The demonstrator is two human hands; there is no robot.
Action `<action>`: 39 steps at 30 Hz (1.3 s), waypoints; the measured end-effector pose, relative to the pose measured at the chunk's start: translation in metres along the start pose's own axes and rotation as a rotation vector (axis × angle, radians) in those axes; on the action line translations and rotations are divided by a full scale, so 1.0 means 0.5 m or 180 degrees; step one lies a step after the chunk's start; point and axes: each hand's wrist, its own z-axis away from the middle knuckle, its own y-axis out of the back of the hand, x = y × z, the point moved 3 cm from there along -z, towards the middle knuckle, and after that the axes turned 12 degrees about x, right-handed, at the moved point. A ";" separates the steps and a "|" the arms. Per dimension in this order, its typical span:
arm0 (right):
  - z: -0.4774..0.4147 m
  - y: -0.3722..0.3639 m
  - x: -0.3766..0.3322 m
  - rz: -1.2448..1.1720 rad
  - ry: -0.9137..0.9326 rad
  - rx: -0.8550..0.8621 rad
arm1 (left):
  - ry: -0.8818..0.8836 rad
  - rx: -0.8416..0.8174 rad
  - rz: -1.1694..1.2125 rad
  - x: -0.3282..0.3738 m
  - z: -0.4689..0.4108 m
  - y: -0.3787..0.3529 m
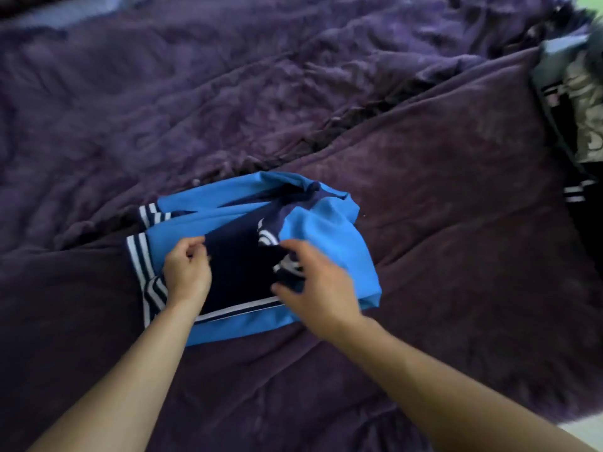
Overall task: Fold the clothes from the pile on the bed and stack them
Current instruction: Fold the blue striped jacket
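A blue and navy jacket [326, 223] with white-striped cuffs lies partly folded on the purple bed cover [440, 223], in the middle of the view. My left hand [186, 272] pinches the jacket's fabric at its left side, fingers curled. My right hand [319, 285] sits on the right part, its fingers curled round a striped navy fold. The pile of clothes [580, 119], dark and camouflage-patterned, lies at the right edge, partly cut off.
The purple cover is wrinkled, with a ridge [326, 138] running diagonally behind the jacket. A pale strip of floor [584, 432] shows at the bottom right, past the bed's edge.
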 end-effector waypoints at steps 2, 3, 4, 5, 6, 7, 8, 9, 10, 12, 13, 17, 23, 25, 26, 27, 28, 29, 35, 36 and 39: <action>0.012 -0.099 0.002 0.0326 0.0158 -0.1189 | 0.0137 0.0081 0.0114 -0.031 0.003 0.033; 0.017 -0.127 0.010 0.0312 0.0144 -0.1525 | 0.0068 0.0104 0.0080 -0.039 0.011 0.043; 0.017 -0.137 0.020 0.0230 0.0153 -0.1520 | -0.0143 0.0134 -0.0055 -0.042 0.023 0.050; 0.010 -0.129 0.032 0.0156 0.0245 -0.1163 | -0.0493 0.0169 -0.0236 -0.039 0.039 0.053; -0.002 -0.109 0.046 0.0186 0.0453 -0.0617 | -0.0947 0.0185 -0.0433 -0.032 0.061 0.051; -0.018 -0.085 0.064 0.0358 0.0767 -0.0039 | -0.1450 0.0136 -0.0644 -0.023 0.088 0.043; -0.038 -0.060 0.082 0.0627 0.1100 0.0431 | -0.1949 0.0026 -0.0865 -0.013 0.120 0.029; -0.061 -0.043 0.101 0.0965 0.1355 0.0671 | -0.2412 -0.0146 -0.1073 -0.007 0.152 0.008; -0.086 -0.035 0.119 0.1328 0.1530 0.0658 | -0.2779 -0.0365 -0.1295 -0.006 0.181 -0.017; -0.138 -0.045 0.150 0.1919 0.1743 0.0210 | -0.3033 -0.0802 -0.1869 -0.020 0.213 -0.066; -0.166 -0.058 0.164 0.2153 0.1818 -0.0039 | -0.2936 -0.0999 -0.2178 -0.037 0.212 -0.087; -0.288 -0.101 0.236 0.2778 0.1636 -0.0622 | -0.2418 -0.1388 -0.2765 -0.135 0.176 -0.140; -0.336 -0.118 0.291 0.2717 0.1233 -0.0955 | -0.2249 -0.1703 -0.2823 -0.162 0.161 -0.165; -0.314 -0.089 0.278 0.2183 0.1041 -0.0477 | -0.2163 -0.1838 -0.2814 -0.140 0.160 -0.155; -0.297 -0.065 0.277 0.1764 0.0768 -0.0109 | -0.2141 -0.1835 -0.2754 -0.124 0.161 -0.146; -0.278 -0.042 0.282 0.1304 0.0361 0.0239 | -0.2181 -0.1744 -0.2641 -0.104 0.163 -0.134; -0.257 -0.022 0.291 0.0833 -0.0128 0.0476 | -0.2291 -0.1489 -0.2435 -0.082 0.164 -0.121; -0.234 -0.011 0.298 0.0350 -0.0651 0.0570 | -0.2392 -0.1184 -0.2199 -0.066 0.164 -0.110; -0.193 -0.041 0.284 -0.1201 -0.2130 -0.0190 | -0.2518 -0.1561 -0.2761 -0.102 0.127 -0.114; -0.193 -0.040 0.267 -0.1326 -0.2221 -0.0291 | -0.2545 -0.1654 -0.2794 -0.104 0.115 -0.117; -0.189 -0.020 0.183 -0.1450 -0.2009 -0.0244 | -0.2785 -0.1708 -0.2560 -0.078 0.089 -0.103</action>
